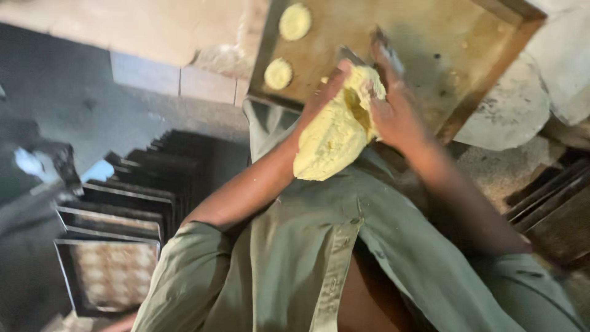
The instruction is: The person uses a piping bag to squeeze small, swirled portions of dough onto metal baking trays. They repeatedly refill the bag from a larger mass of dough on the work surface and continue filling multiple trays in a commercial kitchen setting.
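No packages, labels, signs or screens show in this view.

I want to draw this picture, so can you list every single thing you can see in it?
Dough lump: one, pale yellow, held up between both hands over the near edge of the tray.
Dough discs: two, pale yellow, round and flat, on the left part of the baking tray.
Baking tray: one, brown and worn, top middle, mostly bare.
Stacked trays: several, dark metal, lower left; the nearest one carries rows of pale round pieces.
Floor: grey, at left.
Shirt: one, green, open down the front, bottom middle.
Left hand: one, pressed on the dough's left side.
Right hand: one, gripping the dough's right side.
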### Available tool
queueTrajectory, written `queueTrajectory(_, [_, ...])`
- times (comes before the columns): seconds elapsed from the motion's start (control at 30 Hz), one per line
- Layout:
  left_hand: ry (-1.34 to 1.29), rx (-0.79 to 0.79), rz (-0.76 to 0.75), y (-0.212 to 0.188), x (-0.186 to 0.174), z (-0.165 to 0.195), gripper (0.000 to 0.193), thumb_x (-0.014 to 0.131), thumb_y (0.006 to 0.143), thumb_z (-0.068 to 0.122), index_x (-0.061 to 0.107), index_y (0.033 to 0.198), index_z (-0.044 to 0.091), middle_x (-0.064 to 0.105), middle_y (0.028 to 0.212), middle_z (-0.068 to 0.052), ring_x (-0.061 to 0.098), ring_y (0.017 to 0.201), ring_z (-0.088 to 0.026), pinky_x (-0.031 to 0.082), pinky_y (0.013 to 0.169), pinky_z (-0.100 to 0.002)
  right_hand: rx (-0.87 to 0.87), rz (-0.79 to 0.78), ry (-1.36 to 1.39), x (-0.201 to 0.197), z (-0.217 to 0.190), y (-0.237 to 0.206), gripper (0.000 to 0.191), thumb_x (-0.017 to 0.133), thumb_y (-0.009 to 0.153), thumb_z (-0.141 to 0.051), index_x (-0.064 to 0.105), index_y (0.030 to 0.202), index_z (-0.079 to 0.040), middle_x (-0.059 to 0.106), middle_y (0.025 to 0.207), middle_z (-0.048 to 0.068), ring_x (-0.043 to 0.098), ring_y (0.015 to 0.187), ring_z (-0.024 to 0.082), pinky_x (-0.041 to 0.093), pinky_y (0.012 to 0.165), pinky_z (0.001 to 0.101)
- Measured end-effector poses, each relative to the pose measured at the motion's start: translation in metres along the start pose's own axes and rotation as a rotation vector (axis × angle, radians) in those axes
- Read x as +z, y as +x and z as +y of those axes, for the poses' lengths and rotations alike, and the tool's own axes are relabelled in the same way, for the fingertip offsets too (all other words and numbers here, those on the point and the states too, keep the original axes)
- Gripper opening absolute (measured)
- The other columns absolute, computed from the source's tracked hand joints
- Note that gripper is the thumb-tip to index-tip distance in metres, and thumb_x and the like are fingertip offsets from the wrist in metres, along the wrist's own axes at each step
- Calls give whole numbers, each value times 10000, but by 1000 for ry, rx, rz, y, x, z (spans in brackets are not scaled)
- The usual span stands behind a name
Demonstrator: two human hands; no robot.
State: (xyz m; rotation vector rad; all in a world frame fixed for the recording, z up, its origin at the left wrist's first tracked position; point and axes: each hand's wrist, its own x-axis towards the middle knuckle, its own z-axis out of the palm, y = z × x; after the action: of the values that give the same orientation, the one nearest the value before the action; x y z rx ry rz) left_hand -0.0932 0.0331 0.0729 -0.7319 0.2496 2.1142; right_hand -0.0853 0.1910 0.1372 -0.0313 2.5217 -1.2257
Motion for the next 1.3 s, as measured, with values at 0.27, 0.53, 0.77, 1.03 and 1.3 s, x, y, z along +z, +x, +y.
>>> queueTrajectory(0.27, [-11, -245, -94, 57, -2, 17, 387, 647, 999, 384, 587, 1203, 61, 678, 1110, -98, 693, 1001, -234, 583, 918, -397, 128, 24, 2, -38, 47, -11, 578, 700, 907, -168, 524, 1444, -42, 626, 1350, 192, 598, 1281, 328, 528, 1097, 459])
queueTrajectory(0.53, [99, -393, -52, 96, 2, 48, 339, 665, 1056, 413, 627, 1171, 97, 669, 980, -66, 651, 799, -191, 554, 692, -345, -155, -371, -441, -74, 72, 107, 779, 706, 570, -143, 605, 1330, -3, 715, 1167, 204, 689, 994, 413, 519, 819, 531])
queueTrajectory(0.77, [-4, -298, 99, 144, 21, 47, 296, 636, 1009, 463, 615, 1050, 171, 638, 750, -26, 640, 615, -182, 532, 543, -350, 66, -469, -726, -85, 69, 172, 389, 745, 772, -182, 711, 1144, -75, 755, 994, 150, 737, 889, 327, 588, 850, 424])
queueTrajectory(1.03, [-124, -270, 39, 130, 26, 49, 316, 597, 1017, 471, 616, 1069, 160, 645, 785, -29, 645, 649, -184, 537, 574, -348, 174, -515, -874, -54, 77, 159, 159, 642, 1010, -180, 692, 1134, -93, 748, 907, 121, 734, 858, 274, 574, 805, 442])
queueTrajectory(1.3, [-46, -366, 116, 82, 8, 53, 323, 568, 1034, 467, 614, 1082, 151, 647, 818, -36, 650, 679, -188, 544, 599, -351, 333, -863, -532, -58, 30, 152, 348, 670, 875, -335, 688, 1100, -71, 753, 844, 151, 738, 829, 278, 531, 931, 503])
